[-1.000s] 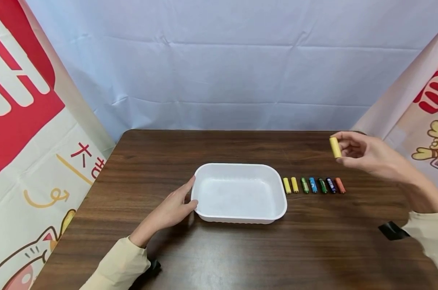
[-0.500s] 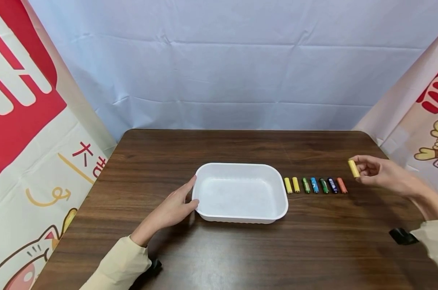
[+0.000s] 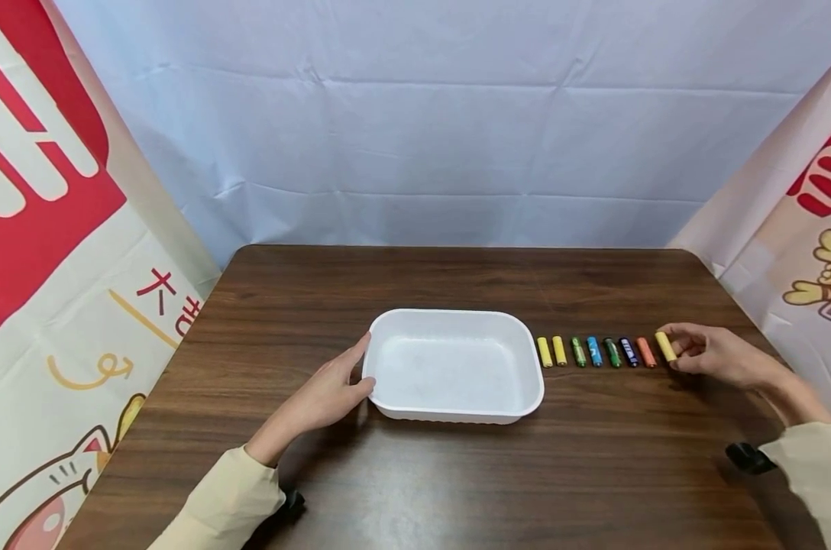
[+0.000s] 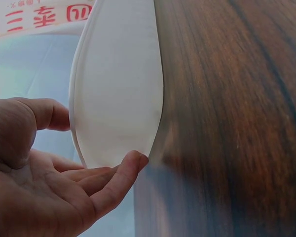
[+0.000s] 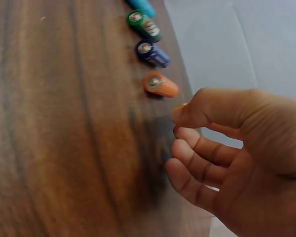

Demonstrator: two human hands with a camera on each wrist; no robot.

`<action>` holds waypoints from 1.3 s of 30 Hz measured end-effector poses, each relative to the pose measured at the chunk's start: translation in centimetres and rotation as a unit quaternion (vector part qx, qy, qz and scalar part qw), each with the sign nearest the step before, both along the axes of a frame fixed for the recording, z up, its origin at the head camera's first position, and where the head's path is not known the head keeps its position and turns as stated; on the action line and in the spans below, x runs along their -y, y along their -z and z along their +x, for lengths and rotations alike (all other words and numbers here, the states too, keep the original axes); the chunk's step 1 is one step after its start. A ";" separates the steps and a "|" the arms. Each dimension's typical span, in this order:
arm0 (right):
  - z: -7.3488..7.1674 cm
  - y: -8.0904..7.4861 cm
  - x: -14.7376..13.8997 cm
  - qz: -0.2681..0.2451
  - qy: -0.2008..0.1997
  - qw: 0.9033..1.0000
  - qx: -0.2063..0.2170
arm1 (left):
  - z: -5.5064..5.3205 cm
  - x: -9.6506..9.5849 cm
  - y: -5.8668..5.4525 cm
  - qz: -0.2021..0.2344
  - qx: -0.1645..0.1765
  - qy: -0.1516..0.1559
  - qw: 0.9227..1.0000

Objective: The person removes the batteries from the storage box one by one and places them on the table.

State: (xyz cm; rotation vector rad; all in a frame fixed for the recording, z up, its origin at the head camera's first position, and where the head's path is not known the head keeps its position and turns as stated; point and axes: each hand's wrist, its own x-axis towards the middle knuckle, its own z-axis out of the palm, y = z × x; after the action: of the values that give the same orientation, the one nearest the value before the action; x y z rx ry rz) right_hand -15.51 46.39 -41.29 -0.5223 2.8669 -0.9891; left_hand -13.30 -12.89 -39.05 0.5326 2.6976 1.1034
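Observation:
My right hand point(image 3: 725, 355) pinches a yellow battery point(image 3: 665, 346) between thumb and fingers at the right end of a row of batteries. In the right wrist view, the thumb of that right hand point(image 5: 237, 158) hides nearly all of the yellow battery. Just left of it lies an orange battery point(image 3: 646, 352), then a dark blue battery point(image 3: 628, 352). My left hand point(image 3: 326, 393) rests against the left end of a white plastic tray point(image 3: 450, 417). In the left wrist view, its fingers lie loosely extended along the outer wall, with the thumb at the rim.
Further left in the row are a dark green battery point(image 3: 612, 352), a light blue battery point(image 3: 594, 351), a light green battery point(image 3: 578, 351) and two yellow batteries point(image 3: 559, 351) close to the tray. Everything stands on a dark wooden table point(image 3: 457, 489). A pale cloth point(image 3: 443, 153) hangs behind it.
My right hand has come down to the row with the yellow battery, first out to the right, then slightly back left beside the orange battery. The left hand and tray hold their place.

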 end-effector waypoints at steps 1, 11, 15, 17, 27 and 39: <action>0.0 0.1 0.0 0.008 0.000 1.000 0.001 | 0.0 0.0 0.0 -0.002 -0.002 0.002 1.000; -0.3 0.2 0.6 0.059 0.004 0.998 0.029 | 0.0 0.0 0.1 -0.004 0.003 0.000 1.000; -0.2 0.2 0.8 0.063 0.002 0.998 0.030 | 0.1 0.0 0.1 -0.005 0.004 0.001 1.000; -0.2 0.1 0.9 0.068 0.002 0.997 0.030 | 0.1 0.0 0.0 -0.005 0.003 0.001 1.000; -0.1 0.2 0.7 0.068 0.008 0.997 0.026 | 0.0 0.1 0.1 -0.004 0.005 0.002 1.000; 0.1 0.0 0.6 0.039 0.002 0.998 0.039 | 0.0 0.2 -0.1 -0.002 0.002 0.005 1.000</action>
State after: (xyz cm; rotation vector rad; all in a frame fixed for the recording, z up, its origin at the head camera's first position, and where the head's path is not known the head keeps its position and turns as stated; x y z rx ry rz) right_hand -15.41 45.78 -41.26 -0.4612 2.8247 -0.8723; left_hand -13.34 -13.10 -38.94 0.5423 2.6909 1.0945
